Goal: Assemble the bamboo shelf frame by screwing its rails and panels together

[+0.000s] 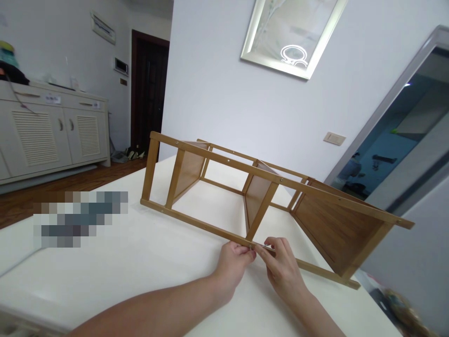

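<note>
A brown wooden shelf frame (259,215) lies on its side across the white table (140,262), with panels set between its rails. My left hand (231,267) is at the lower near rail, thumb and finger closed around a small metal screw (250,247) where the middle shelf panel (257,192) meets that rail. Just to the right, my right hand (284,267) pinches a thin metal piece that looks like a hex key (265,245). Its index finger reaches to the screw. The fingers partly hide both small parts.
A blurred-out patch (80,220) covers something on the table's left, with a white cable (21,262) running from it. The frame's far side is near the wall (217,93). A white cabinet (52,131) stands at the left, and a bag-like item (403,306) lies beyond the right edge.
</note>
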Action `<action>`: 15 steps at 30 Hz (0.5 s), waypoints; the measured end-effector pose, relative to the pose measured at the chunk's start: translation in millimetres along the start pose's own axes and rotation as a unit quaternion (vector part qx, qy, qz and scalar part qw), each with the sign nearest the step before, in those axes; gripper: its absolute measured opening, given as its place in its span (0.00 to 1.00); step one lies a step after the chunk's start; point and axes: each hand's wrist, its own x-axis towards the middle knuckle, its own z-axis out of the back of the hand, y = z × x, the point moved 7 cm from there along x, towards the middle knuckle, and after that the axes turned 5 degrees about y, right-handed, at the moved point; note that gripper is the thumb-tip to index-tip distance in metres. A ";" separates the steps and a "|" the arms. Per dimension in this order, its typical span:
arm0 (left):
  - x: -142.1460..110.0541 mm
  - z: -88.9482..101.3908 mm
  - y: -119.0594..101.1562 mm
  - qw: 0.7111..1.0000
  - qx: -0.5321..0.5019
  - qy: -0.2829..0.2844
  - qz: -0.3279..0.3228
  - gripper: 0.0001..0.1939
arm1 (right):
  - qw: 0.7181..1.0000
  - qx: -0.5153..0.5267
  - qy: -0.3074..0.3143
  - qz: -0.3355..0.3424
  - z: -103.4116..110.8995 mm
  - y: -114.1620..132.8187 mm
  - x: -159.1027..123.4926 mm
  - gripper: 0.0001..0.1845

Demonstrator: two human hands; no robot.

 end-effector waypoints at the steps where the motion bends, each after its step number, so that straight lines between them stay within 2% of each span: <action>1: 0.0 0.1 0.1 1.000 0.001 0.000 -0.001 0.18 | 1.000 0.000 0.004 0.001 -0.1 0.2 0.3 0.26; 11: 1.2 2.5 2.6 1.000 0.005 -0.020 -0.002 0.18 | 0.999 0.009 0.032 -0.017 -3.6 -3.7 0.6 0.28; 15: 1.3 0.9 2.2 1.000 -0.009 -0.015 -0.004 0.18 | 0.999 -0.009 0.037 -0.003 -2.1 -1.4 3.3 0.28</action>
